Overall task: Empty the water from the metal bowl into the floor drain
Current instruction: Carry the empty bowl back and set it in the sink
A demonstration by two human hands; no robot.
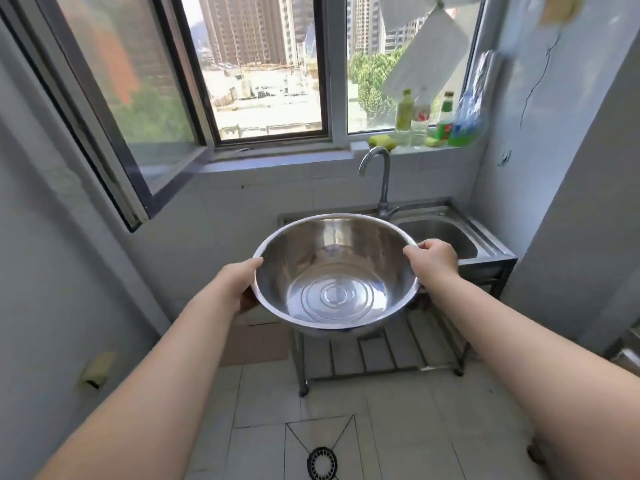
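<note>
Metal bowl (336, 275) was held in the air by both hands, in front of the steel sink (446, 237) and above the tiled floor. Left hand (239, 284) was curled round the left rim; right hand (434, 259) pinched the right rim — thumb on top. Rim was tipped slightly toward the camera. Shallow water was probably lying in the bottom — reflections made this uncertain. Floor drain (322, 463) was seen below, near the frame's lower edge.

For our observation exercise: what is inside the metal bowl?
Shallow clear water lies in the metal bowl, its ringed base visible through it. Nothing else shows inside; no part of the interior is covered.
</note>
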